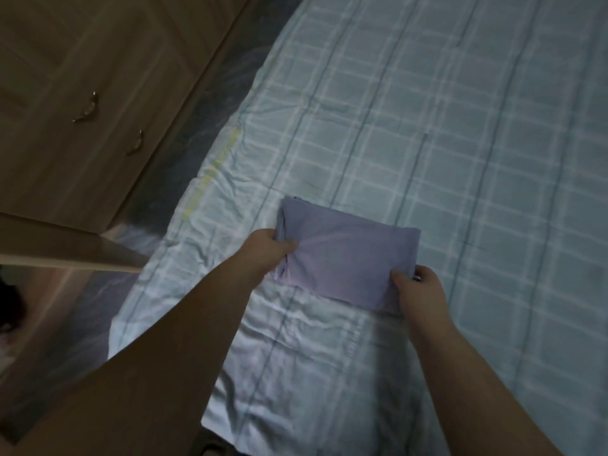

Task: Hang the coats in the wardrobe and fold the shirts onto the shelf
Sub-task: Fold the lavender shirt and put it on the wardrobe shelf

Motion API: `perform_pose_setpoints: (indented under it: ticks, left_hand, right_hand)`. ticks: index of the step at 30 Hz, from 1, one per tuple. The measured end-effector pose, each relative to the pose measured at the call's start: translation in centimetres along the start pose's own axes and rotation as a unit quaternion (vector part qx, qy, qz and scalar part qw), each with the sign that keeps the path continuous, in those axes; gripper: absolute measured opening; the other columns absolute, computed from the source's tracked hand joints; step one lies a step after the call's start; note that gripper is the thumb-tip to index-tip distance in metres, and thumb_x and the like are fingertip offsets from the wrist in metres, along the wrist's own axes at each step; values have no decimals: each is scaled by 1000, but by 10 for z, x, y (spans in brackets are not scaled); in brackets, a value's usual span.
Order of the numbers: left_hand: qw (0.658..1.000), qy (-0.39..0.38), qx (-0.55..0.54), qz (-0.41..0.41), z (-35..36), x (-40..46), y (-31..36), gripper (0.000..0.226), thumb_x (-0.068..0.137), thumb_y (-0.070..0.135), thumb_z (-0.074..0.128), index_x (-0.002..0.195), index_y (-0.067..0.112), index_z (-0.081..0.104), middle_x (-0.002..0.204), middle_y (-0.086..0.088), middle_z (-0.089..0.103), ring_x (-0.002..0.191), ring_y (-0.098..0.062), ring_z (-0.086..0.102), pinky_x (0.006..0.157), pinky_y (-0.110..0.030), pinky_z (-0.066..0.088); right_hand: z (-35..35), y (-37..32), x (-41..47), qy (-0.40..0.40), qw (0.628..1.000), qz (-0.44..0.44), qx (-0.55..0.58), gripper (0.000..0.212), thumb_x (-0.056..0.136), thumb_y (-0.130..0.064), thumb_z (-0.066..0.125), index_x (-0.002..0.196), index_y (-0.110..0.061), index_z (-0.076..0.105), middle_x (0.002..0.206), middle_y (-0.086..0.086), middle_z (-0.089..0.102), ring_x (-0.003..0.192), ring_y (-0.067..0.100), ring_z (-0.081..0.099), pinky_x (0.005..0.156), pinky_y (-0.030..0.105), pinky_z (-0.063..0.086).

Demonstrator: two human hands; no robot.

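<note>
Left hand (268, 246): yours, gripping the left short end of the shirt (345, 258), thumb on top and the other fingers tucked out of sight beneath the bunched cloth.

Right hand (416, 286): yours, pinching the near right corner of the same shirt, thumb on top.

Shirt: lilac, folded to a compact rectangle, lying on the checked bedspread (444, 143) straight ahead of you. Long axis runs left to right, spanning the gap between your hands, so each hand has its own end and neither is plainly nearer.

Wardrobe (82, 93): wooden, doors with metal handles (86, 108), off to your left beyond the bed edge. No shelf is visible. The carry, as judged, swings the shirt leftward, left hand leading.
</note>
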State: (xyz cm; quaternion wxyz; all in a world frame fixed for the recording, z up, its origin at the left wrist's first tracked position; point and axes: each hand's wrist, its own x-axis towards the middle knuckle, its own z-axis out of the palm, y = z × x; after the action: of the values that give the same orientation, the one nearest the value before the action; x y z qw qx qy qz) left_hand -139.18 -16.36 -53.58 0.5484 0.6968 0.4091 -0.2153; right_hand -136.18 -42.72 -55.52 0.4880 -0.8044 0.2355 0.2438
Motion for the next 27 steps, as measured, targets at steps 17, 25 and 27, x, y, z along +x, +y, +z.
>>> perform_pose_setpoints:
  ticks: [17,25,27]
  left_hand:
    - [916,129,-294,242,-363,-384,-151,35,88,27,70,121,18,64,121,-1,69,114,-23,64,98,-43,49]
    - [800,323,-426,272,-539,-577,-306,47,87,20,71,128,6,53,125,-11,65,117,-31,62,99,-49,48]
    - [776,360,-442,273,-566,-607,-332,44,90,18,67,130,4,53,126,-15,64,116,-34,62,98,-50,49]
  right_hand:
    - [138,-168,-416,-306,920,-214,117,25,97,-8,55,117,-20,61,111,2,72,100,21,70,76,41,55]
    - [326,-212,-648,-497,807,-306,86,37,95,4,50,121,-19,62,118,1,71,112,21,64,92,40,51]
    - [367,-221,-693,-540,779,-308,86,38,96,5,48,121,-19,62,119,1,70,111,17,64,95,40,50]
